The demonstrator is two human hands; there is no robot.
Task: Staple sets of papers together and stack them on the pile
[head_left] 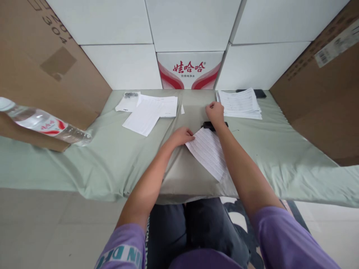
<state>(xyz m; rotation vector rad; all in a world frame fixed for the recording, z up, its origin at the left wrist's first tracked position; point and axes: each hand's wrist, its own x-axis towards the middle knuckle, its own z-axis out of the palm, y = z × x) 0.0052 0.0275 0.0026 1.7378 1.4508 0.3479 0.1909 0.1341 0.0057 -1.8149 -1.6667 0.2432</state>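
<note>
A printed sheet of paper [208,151] lies slanted on the green cloth in front of me. My left hand [182,136] pinches its left corner between thumb and fingers. Just beyond the sheet sits a small black object, perhaps a stapler [208,126], its middle covered by my right wrist. My right hand [215,113] is above it with the fingers curled closed; whatever they hold, if anything, is hidden. Next to that hand, on the right, is a stack of printed papers [239,104].
Loose white sheets [148,113] and a small clear packet [131,95] lie back left. A dark phone-like slab [260,93] is partly under the stack. A water bottle [53,125] leans at left. Cardboard boxes [322,89] flank the cloth-covered table [103,157]; white cartons [190,71] wall the back.
</note>
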